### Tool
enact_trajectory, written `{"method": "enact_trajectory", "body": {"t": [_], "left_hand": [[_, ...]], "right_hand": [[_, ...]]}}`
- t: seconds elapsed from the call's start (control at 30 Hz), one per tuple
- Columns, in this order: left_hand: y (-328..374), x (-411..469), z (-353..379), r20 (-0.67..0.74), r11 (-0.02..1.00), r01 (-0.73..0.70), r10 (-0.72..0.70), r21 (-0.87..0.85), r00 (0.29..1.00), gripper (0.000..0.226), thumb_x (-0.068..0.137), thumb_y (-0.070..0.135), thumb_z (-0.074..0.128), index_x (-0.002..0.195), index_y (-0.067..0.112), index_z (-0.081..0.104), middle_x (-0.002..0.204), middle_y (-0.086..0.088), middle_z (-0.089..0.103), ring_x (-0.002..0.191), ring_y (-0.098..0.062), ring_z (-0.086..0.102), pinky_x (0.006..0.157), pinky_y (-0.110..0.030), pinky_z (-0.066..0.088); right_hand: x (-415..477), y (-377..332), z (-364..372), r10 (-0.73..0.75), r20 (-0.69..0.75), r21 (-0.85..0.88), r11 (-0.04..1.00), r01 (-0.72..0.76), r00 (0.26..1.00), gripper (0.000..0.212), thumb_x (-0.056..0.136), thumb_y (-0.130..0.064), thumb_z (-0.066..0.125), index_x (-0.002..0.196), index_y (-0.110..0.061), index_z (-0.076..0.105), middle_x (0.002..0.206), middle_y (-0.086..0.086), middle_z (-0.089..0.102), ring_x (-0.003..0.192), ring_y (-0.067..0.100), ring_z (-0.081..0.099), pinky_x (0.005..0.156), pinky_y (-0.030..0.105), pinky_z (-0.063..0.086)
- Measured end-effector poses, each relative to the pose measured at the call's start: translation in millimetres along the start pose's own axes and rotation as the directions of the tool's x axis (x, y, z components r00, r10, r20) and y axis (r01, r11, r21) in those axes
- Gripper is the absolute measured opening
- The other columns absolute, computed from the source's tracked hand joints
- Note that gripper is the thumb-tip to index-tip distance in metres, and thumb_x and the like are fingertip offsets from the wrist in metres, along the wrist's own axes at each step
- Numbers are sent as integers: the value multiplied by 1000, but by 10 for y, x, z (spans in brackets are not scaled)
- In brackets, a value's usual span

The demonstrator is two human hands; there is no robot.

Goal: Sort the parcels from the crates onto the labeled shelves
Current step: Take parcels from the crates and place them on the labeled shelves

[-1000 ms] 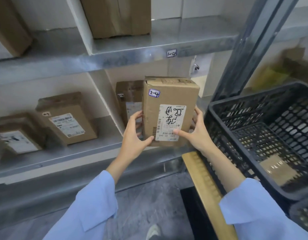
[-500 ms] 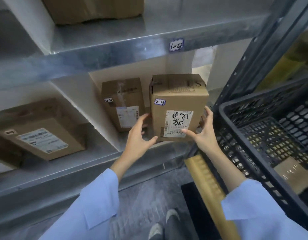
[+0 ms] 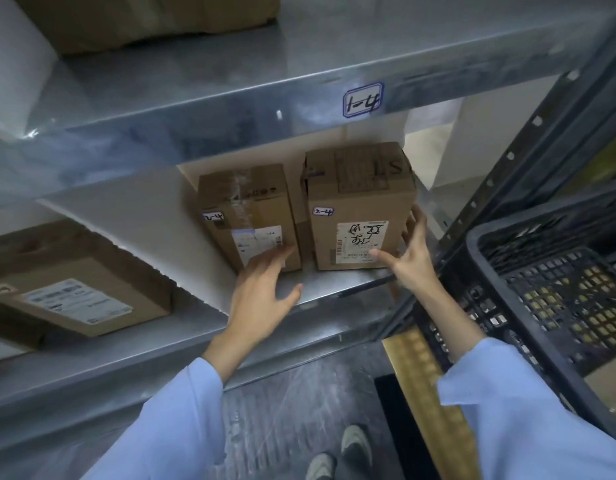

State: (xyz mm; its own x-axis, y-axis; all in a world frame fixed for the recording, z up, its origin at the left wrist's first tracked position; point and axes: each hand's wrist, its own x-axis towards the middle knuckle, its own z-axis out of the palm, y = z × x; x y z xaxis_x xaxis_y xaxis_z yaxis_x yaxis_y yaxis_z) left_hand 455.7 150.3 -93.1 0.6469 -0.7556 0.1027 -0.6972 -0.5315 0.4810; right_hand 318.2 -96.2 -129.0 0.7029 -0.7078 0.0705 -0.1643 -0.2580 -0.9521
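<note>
Standing upright on shelf point(image 3: 334, 289), parcel point(image 3: 360, 209) touches right hand point(image 3: 412, 261), grip wide, fingers point(image 3: 419, 220) flat on side; left hand point(image 3: 261, 289) spread, apart.

Dim, cool indoor light, with a brighter patch behind the racking at upper right. The upper shelf point(image 3: 230, 126) shows smeary glare along its front edge and casts shade beneath. The left hand point(image 3: 261, 289) is motion-blurred, and the black crate point(image 3: 528, 221) looks soft. Straight lines bow near the frame edges.

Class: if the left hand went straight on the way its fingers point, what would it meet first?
Probably the taped parcel, at its label; the fingers of the left hand may be touching it.
</note>
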Motion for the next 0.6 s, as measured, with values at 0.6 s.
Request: {"method": "enact_trajectory", "body": {"t": [0.6], "left_hand": [[353, -305, -280, -10, 925, -143, 157, 351, 988, 59, 92, 50, 37, 144, 24, 46, 138, -2, 54, 123, -26, 47, 95, -37, 32]], "right_hand": [[-679, -580, -30, 119, -79, -515, 845, -142, 990, 57, 100, -25, 52, 151, -13, 30, 155, 12, 29, 138, 31, 38, 111, 39, 33]]}}
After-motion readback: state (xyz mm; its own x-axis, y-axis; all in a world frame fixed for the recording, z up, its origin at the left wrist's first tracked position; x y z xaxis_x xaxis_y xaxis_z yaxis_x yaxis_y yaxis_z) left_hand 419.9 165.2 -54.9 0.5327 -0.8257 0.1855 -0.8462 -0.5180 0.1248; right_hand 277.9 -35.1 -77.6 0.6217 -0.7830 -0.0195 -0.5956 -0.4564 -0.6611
